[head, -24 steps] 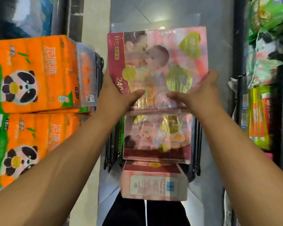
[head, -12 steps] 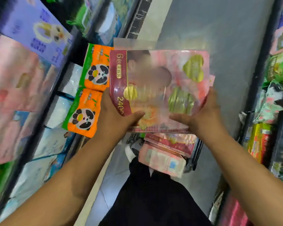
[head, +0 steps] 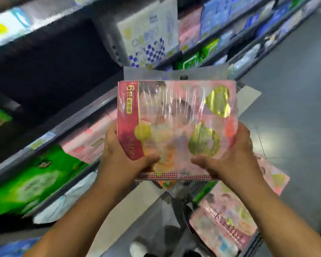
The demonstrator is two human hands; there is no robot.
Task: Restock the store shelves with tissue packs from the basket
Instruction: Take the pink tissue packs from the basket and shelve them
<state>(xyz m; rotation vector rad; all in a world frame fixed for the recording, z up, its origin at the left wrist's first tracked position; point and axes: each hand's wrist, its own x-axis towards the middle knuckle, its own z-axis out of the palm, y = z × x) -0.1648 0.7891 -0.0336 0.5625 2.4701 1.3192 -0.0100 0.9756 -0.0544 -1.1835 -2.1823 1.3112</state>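
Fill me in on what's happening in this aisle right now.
A person is holding a pink tissue pack up in front of the store shelves. The left hand and right hand each have a grip on a lower corner, thumbs across the front. The pack is not yet on a shelf. More pink packs lie in the basket below, and green packs sit on a lower shelf to the left.

Left hand, right hand: both bare. Left forearm and right forearm uncovered right to the frame edge. Small glint on a right finger, too blurred to identify. Pale rounded shoe toe at bottom edge; dark garment beside it, blurred.
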